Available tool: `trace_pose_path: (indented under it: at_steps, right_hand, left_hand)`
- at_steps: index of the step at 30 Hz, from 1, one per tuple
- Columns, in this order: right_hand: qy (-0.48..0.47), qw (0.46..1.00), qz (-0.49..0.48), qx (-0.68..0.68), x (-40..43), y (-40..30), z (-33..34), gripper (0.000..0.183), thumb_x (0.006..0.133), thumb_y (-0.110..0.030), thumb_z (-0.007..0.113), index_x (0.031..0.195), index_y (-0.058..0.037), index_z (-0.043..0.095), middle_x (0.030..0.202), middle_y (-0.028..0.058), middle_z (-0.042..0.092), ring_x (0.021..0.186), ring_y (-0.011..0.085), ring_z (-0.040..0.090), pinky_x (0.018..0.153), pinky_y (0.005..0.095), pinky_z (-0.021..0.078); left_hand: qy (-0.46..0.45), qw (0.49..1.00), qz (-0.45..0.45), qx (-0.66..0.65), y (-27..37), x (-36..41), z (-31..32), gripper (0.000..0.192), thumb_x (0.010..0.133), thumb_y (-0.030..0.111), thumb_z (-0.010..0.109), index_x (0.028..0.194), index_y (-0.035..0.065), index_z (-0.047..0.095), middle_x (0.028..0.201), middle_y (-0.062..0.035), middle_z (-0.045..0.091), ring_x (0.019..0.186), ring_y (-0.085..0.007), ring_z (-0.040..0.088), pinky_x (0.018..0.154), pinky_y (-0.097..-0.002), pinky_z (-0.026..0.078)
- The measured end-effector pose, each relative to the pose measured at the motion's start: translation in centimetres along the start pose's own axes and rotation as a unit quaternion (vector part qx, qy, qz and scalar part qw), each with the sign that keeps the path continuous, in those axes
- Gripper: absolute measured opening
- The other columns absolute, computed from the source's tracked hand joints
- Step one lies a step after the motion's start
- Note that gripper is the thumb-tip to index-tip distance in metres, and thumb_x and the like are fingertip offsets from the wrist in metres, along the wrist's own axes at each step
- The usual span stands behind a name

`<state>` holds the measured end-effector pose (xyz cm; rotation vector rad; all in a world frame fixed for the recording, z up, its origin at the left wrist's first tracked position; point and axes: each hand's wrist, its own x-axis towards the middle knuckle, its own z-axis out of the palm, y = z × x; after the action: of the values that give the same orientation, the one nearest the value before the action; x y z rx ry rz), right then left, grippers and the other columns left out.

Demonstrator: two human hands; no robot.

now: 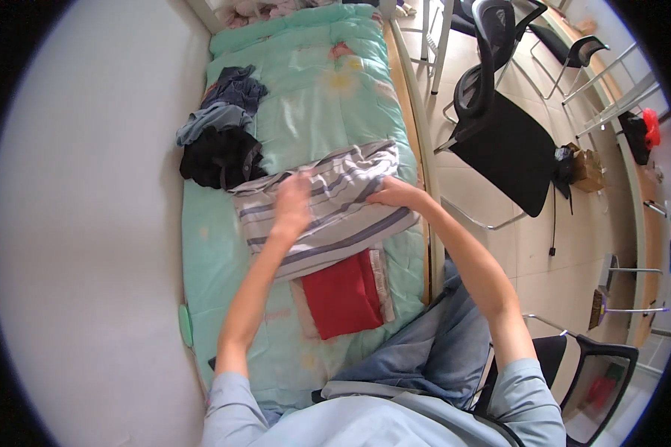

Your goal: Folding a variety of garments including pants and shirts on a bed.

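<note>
A white cloth with grey-blue stripes (335, 223) lies spread across the bed in front of me, wrinkled along its far edge. Over its left half is my left hand (294, 204), blurred, so its grip on the fabric is unclear. My right hand (397, 193) grips the striped cloth near its right end. Partly under the near edge of that cloth sits a folded red cloth (344, 296), on top of paler folded fabric (388, 285). A crumpled black garment (221, 159) touches the striped cloth's far left corner.
Beyond the black garment lie a grey-blue garment (215, 120) and a dark navy one (237, 89). A mint-green quilt (302, 117) covers the bed, with a white wall (89, 223) at left. Right of the bed rail (433, 240) stands a black chair (503, 151).
</note>
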<state>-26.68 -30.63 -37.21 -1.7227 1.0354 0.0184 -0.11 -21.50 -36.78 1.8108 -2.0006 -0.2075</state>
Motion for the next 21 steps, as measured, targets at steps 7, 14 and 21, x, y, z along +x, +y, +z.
trace_pose_path:
  at_steps: [7, 14, 21]
  right_hand:
    - [0.025, 0.982, -0.145, -0.118, -3.3, -4.9, -0.7, 0.041, 0.075, -0.027, 0.067, 0.1, 0.0051, 0.067, 0.092, 0.0234, 0.068, 0.086, 0.0316, 0.066, 0.076, 0.0374, 0.0508]
    - [0.016, 0.974, -0.17, -0.15, -11.4, -14.4, -5.4, 0.032, 0.078, -0.024, 0.067, 0.087, 0.0062, 0.065, 0.074, 0.021, 0.064, 0.067, 0.0272, 0.063, 0.062, 0.0373, 0.0484]
    - [0.047, 0.939, -0.225, -0.255, -21.5, -28.8, -8.9, 0.029, 0.078, -0.022, 0.071, 0.088, 0.0055, 0.067, 0.065, 0.0163, 0.06, 0.058, 0.0195, 0.059, 0.056, 0.0335, 0.0465]
  left_hand:
    - [-0.354, 0.815, 0.382, 0.256, 12.3, 12.2, -3.2, 0.077, 0.055, 0.024, 0.085, 0.128, 0.0263, 0.058, 0.148, -0.0131, 0.033, 0.14, -0.0329, 0.023, 0.111, -0.0492, 0.024]
    - [-0.258, 0.832, 0.483, 0.088, 13.7, 10.8, -16.1, 0.028, 0.058, 0.027, 0.081, 0.077, 0.0075, 0.074, 0.126, -0.0068, 0.057, 0.132, -0.0272, 0.037, 0.109, -0.0472, 0.027]
    - [-0.122, 0.859, 0.489, 0.084, 15.8, 6.0, -32.4, 0.017, 0.057, 0.01, 0.079, 0.069, 0.0071, 0.068, 0.096, -0.0026, 0.068, 0.106, -0.021, 0.06, 0.101, -0.0431, 0.04]
